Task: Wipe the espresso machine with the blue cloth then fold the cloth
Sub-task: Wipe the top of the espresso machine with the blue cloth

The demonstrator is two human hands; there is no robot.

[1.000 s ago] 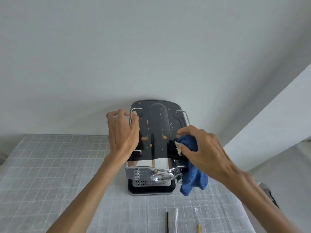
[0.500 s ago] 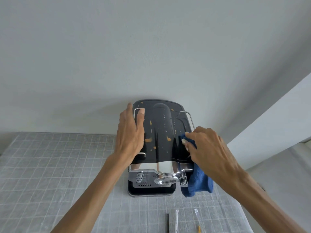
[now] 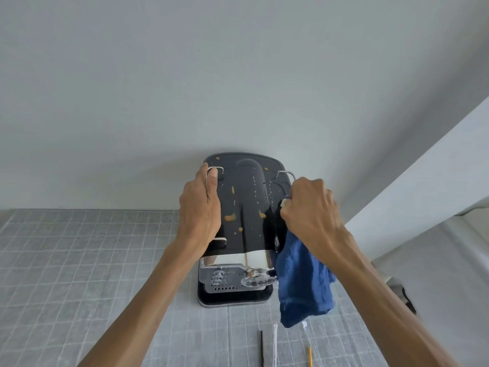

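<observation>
- Several tan splashes [image 3: 229, 217] are seen on the dark top of the espresso machine [image 3: 243, 207], which is stood on the tabletop [image 3: 79, 260] against the wall; wiping is judged barely begun.
- The blue cloth [image 3: 301, 282] is bunched in the right hand [image 3: 309, 210], its grip closed, pressed at the top's right edge, the rest hanging.
- The left hand [image 3: 201, 207] is laid open and flat along the left rail, probably to steady the machine.
- No container's contents are shown.

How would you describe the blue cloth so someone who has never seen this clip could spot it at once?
Find the espresso machine, the black and chrome appliance against the wall on the gridded table cover. At its right side the right hand grips a hanging piece of fabric, the blue cloth. It is the only blue, soft thing in view; the items near it are thin sticks lying flat.
</observation>
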